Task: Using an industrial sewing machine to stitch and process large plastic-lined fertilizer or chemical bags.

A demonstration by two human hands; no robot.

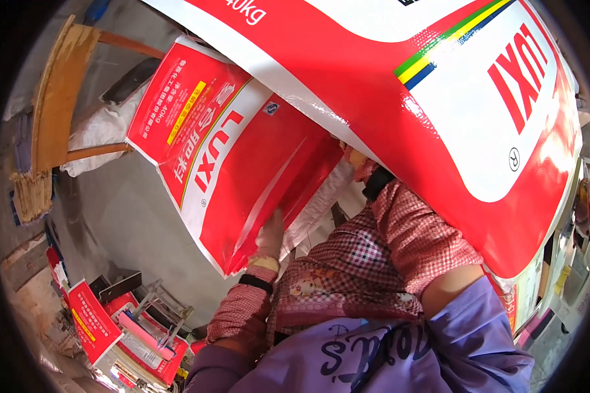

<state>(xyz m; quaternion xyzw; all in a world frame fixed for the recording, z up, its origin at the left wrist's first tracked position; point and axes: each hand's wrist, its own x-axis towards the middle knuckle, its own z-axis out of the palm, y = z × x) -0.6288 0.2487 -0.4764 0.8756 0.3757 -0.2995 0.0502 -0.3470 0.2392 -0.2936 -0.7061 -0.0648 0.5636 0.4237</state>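
Note:
A red and white woven plastic sack hangs flat in front of me, left of centre. At its lower edge is my left hand, pale and a little blurred, closed on the sack's red border. My right hand is up by the sack's right end, under the overhang of a much larger-looking red and white printed sheet. That sheet covers part of the right hand, so its fingers are mostly hidden. Both forearms wear red checked sleeve covers with dark bands at the wrists.
The big glossy sheet fills the upper right, close to me. At the far left stands a wooden frame with a whitish bundle beside it. Lower left, more red sacks lie near a metal frame with a pink bar. Assorted items line the right rim.

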